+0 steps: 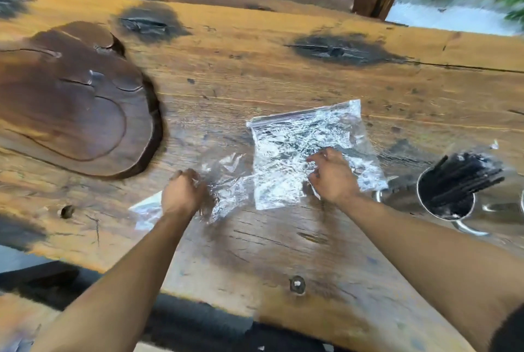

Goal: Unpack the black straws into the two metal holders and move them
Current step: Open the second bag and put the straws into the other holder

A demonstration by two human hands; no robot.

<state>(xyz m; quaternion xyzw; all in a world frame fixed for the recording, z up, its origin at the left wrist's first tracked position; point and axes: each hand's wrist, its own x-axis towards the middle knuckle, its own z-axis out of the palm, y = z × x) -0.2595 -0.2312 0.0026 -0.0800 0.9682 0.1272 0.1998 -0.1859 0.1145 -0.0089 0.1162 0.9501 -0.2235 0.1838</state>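
Note:
A metal holder stands at the right of the wooden table, packed with black straws. A clear zip bag lies flat in the middle of the table. My right hand rests on its lower right part, fingers bent and pinching the plastic. My left hand is closed on a crumpled clear plastic wrap just left of the bag. A sliver of a second metal object shows at the far right edge, too cut off to identify.
A dark round wooden slab lies on the table at the left. The table's near edge runs just below my forearms. A wooden beam crosses the back, with greenery beyond at the top right.

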